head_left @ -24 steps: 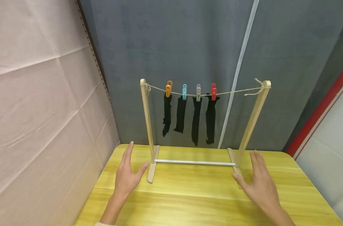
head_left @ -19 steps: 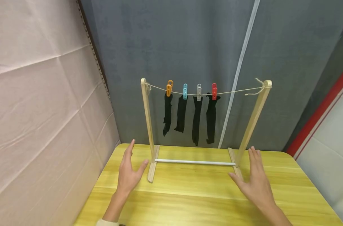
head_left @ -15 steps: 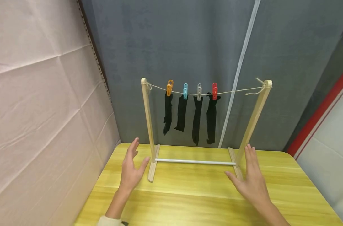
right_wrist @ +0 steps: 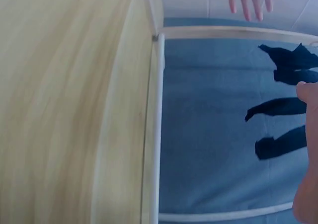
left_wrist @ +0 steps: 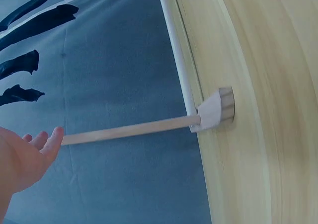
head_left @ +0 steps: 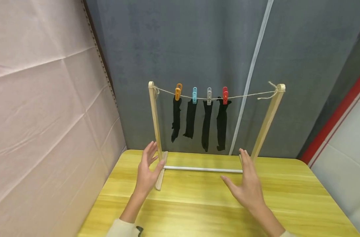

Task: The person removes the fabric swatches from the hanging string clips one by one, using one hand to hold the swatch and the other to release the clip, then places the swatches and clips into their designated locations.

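A small wooden drying rack stands on the table, its string point(head_left: 248, 95) tied between the left post point(head_left: 154, 115) and right post point(head_left: 267, 121). Narrow black sock-like cloths point(head_left: 222, 125) hang from it under an orange clothespin point(head_left: 178, 92), a light blue clothespin point(head_left: 194, 95), a grey clothespin point(head_left: 209, 96) and a red clothespin point(head_left: 225, 95). My left hand point(head_left: 147, 176) is right by the left post's lower part, fingers slightly bent, palm inward. Thumb spread, my right hand point(head_left: 248, 187) is held in front of the rack's right foot, hiding most of it. Neither hand holds anything.
A white crossbar point(head_left: 203, 169) joins the two posts low down, with the left foot point(head_left: 160, 179) flat on the wood-grain table point(head_left: 191, 204). Behind hangs a grey curtain point(head_left: 180, 42). Pale fabric point(head_left: 49, 115) covers the left side.
My left hand has moved right, up to the left post. My right hand has moved left, from beside the rack to in front of its right end. The cloths and clothespins stay in place.
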